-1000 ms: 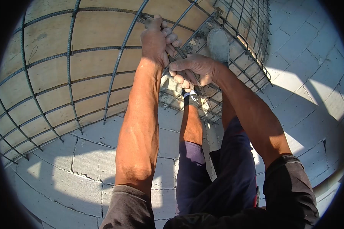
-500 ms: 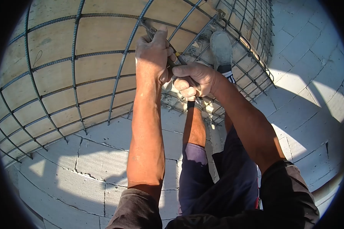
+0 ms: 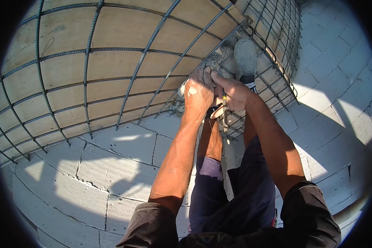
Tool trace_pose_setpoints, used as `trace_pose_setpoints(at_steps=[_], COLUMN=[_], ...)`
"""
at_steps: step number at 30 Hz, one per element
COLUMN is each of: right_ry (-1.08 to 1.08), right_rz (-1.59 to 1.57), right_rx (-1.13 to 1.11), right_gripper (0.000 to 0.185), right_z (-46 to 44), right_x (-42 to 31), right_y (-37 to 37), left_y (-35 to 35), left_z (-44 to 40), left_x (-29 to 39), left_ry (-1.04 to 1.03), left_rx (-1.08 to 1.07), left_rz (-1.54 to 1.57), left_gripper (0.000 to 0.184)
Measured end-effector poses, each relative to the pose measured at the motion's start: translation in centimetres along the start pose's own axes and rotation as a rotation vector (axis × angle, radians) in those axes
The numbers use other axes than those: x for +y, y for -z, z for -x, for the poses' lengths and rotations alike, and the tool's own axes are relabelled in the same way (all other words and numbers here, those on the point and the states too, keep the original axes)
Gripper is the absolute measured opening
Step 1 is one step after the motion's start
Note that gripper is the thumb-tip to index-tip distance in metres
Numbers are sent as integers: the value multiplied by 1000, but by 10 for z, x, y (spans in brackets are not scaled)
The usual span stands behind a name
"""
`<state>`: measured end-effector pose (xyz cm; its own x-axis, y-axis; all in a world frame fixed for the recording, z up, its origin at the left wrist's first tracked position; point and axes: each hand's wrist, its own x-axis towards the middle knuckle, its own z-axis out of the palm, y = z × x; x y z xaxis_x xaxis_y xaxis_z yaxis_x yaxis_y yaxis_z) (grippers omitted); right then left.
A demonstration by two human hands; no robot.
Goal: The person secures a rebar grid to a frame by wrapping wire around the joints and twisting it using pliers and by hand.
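Observation:
Near the corner of a rebar mesh [image 3: 144, 50], my two hands are close together, their fingertips nearly touching. My right hand [image 3: 232, 93] is closed on a pair of pliers [image 3: 225, 111], whose handles with a yellow band point down toward me and whose jaws reach up past the thumb. My left hand [image 3: 199, 90] has its fingers pressed together beside the tool; what they pinch is too small to make out. Thin wire hangs below the hands, in front of my lower leg.
Pale boards [image 3: 111, 66] lie behind the mesh. A second rebar mesh [image 3: 277, 25] rises at the upper right. My shoe [image 3: 245, 58] stands among the bars. Light block paving [image 3: 124, 165] with sun patches and shadows spreads around my legs.
My left hand has moved right and down, off the upper bars, to beside my right hand. The pliers now point more upright. The view has shifted slightly.

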<state>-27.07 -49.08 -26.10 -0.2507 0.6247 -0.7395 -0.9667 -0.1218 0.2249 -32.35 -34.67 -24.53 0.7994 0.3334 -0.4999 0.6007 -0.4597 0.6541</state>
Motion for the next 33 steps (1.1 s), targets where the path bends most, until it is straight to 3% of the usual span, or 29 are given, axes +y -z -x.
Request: trace_pose_setpoints(at_steps=[2, 5, 6, 9, 11, 12, 15, 19, 23, 24, 27, 28, 31, 33], right_ry=[74, 159, 186, 272, 327, 432, 565, 787, 671, 591, 860, 672, 462, 459], right_rz=[65, 52, 11, 16, 129, 16, -105, -30, 646, 775, 1388, 1293, 1104, 958], right_rx=[66, 134, 160, 244, 383, 448, 553, 841, 783, 659, 751, 703, 791, 734], right_gripper=[69, 68, 67, 62, 60, 59, 57, 50, 40, 43, 50, 51, 46, 46], right_z=[-2, 1, 3, -2, 11, 17, 17, 43, 45, 39, 25, 27, 27, 26], right_x=[11, 20, 21, 23, 10, 5, -3, -33, -38, -31, -7, -9, -11, -7], right_y=[2, 1, -6, 6, -6, -20, -10, -7, -7, 1, -3, -6, 3, 10], left_y=[-1, -8, -6, -5, -11, -10, -3, 6, 12, 8, -3, -10, -22, -32], left_z=[5, 8, 8, 3, -1, -4, -9, -10, -16, -20, -34, -36, -35, -32], left_x=[12, 1, 7, -6, -22, -27, -38, -54, -14, -9, 8, 4, 3, -3], left_ry=[187, 263, 372, 390, 539, 611, 680, 524, 658, 638, 631, 616, 691, 717], left_rx=[10, 8, 14, -31, -93, -125, -185, -215, -187, -184, -188, -222, -253, -244], left_rz=[14, 216, 302, 235, 462, 575, 595, 341, 819, 956, 1156, 1156, 1270, 1267], left_gripper=[29, 33, 35, 36, 36, 36, 37, 35, 40, 40, 36, 36, 35, 37])
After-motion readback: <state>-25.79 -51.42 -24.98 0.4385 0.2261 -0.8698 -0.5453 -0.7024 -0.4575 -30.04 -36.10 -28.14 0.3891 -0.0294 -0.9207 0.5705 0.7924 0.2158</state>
